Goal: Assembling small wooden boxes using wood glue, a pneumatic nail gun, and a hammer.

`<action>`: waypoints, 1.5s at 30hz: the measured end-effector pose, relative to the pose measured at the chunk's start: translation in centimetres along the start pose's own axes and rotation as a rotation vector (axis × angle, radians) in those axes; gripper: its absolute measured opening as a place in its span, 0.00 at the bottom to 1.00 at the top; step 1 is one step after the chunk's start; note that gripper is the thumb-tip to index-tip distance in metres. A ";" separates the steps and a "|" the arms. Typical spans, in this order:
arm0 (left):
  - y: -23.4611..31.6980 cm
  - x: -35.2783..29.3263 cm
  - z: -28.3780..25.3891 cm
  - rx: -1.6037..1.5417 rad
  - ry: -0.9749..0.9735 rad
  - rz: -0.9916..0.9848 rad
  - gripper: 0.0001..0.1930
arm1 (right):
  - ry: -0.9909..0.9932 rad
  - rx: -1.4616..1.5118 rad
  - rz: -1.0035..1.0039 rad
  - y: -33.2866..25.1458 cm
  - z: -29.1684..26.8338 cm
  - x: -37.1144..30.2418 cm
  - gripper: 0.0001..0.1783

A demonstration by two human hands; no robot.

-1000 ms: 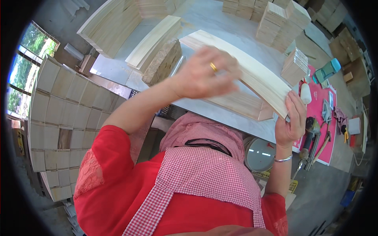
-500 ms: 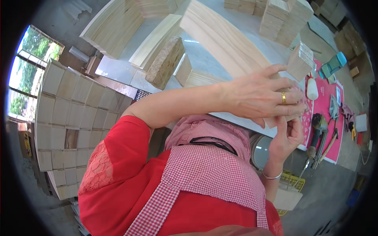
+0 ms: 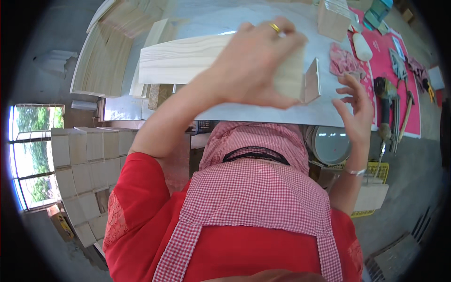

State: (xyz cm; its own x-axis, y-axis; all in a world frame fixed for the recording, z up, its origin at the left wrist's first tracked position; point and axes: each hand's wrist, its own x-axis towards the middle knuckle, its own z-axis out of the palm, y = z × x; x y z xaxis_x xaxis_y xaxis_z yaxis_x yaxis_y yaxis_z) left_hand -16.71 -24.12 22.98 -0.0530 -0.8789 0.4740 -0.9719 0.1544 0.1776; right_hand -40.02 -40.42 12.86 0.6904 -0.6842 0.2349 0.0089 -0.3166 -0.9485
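Note:
A long pale wooden board runs left to right above the table's near side. My left hand, with a gold ring, spans its right part and grips it, thumb on the near edge and fingers over the far edge. Just past the board's right end stands a short, thin wooden piece; whether they touch I cannot tell. My right hand is off to the right of that piece, fingers apart and curved, with nothing in it. Partly hidden under the board's left part is a rough brown block.
Stacked boards stand at the far left of the table. A wooden block, pink cloth, white bottle, power tool and hammer lie to the right. A round pan is below the edge.
The board has swung from a steep slant to nearly level across my front. My left hand now spans it farther left, and my right hand has come away from it. The view has shifted.

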 end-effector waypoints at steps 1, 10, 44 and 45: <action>-0.5 0.2 -0.4 -0.013 -0.015 0.003 0.45 | -0.092 -0.117 0.003 1.5 -0.7 0.4 0.39; -3.1 0.9 -2.6 -0.101 -0.269 -0.253 0.45 | -0.361 -0.184 -0.006 4.4 2.7 3.1 0.56; -1.3 0.6 6.4 -0.180 -0.269 -0.310 0.46 | -0.387 -0.007 0.023 3.7 6.5 3.2 0.52; -1.3 0.6 6.4 -0.180 -0.271 -0.308 0.46 | -0.389 -0.007 0.026 3.6 6.5 3.2 0.53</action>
State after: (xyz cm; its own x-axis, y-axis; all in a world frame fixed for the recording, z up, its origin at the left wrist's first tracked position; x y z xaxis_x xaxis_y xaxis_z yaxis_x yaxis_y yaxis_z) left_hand -16.96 -27.75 17.54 0.1515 -0.9789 0.1369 -0.8977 -0.0783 0.4336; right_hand -33.07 -39.53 8.79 0.9132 -0.3919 0.1115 -0.0162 -0.3083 -0.9512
